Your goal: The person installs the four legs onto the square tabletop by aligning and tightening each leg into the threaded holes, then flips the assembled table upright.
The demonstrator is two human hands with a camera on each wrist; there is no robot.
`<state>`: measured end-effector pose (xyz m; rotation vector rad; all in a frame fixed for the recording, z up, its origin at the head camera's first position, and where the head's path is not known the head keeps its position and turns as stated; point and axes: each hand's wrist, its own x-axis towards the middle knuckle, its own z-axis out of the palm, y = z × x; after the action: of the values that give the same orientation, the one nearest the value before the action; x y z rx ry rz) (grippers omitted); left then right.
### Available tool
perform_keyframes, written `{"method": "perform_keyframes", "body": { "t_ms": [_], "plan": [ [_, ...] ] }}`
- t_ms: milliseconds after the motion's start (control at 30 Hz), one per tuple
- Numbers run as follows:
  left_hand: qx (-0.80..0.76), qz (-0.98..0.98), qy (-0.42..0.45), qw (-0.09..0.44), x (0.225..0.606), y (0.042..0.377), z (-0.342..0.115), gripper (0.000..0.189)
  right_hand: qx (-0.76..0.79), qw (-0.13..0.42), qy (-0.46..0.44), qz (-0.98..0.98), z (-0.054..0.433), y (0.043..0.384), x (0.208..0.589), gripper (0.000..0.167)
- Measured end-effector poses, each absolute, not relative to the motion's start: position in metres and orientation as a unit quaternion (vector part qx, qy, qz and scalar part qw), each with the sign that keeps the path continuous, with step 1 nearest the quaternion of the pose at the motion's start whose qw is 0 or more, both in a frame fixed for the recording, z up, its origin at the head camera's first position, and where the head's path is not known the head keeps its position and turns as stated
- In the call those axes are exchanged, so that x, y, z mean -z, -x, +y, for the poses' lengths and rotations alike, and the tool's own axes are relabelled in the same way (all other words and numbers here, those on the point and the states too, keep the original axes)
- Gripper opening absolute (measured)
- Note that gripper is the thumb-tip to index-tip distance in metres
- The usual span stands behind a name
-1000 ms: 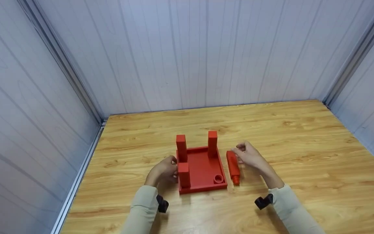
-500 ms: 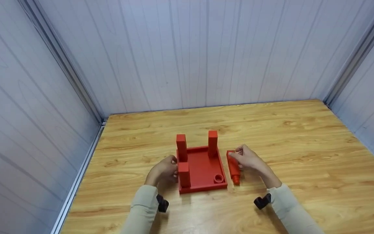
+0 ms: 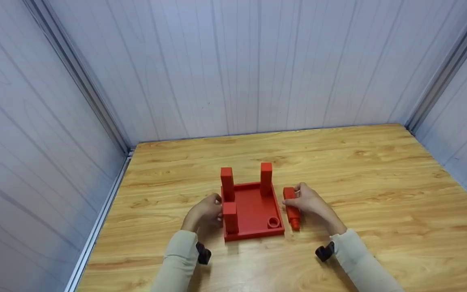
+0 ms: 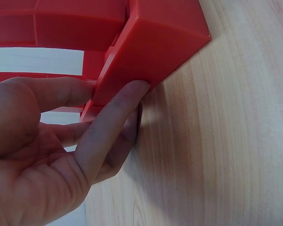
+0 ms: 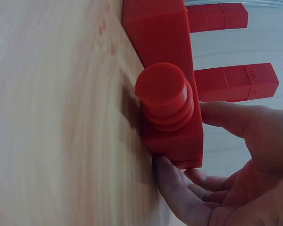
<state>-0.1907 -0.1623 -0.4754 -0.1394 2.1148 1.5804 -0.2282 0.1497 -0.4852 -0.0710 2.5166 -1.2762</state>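
A red square base with raised edges lies on the table, with three square red posts standing at its corners. At its near right corner is a red ring socket. My left hand holds the base's left edge; in the left wrist view the thumb is at the rim and another finger lies along the outer side. Right of the base, a loose red post lies with its round ribbed end toward me. My right hand grips it between thumb and fingers.
The wood-grain table reaches to a pale panelled wall at the back, with more panels at left and right. A black wrist camera sits on the left cuff, another on the right.
My right hand has come down toward me along the loose post and closed its thumb and fingers on it. The post has barely moved. The left hand and the base stay put.
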Motion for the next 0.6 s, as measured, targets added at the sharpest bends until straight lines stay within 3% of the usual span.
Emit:
{"method": "perform_keyframes", "body": {
  "t_ms": [267,600],
  "plan": [
    [-0.564,0.787,0.05,0.244,0.474,0.191,-0.162,0.02,0.437,0.155,0.032,0.885,0.156,0.232,0.485,0.048],
    [-0.582,0.773,0.052,0.247,0.474,0.189,-0.161,0.021,0.578,0.189,0.019,0.794,0.167,0.236,0.488,0.05]
  ]
}}
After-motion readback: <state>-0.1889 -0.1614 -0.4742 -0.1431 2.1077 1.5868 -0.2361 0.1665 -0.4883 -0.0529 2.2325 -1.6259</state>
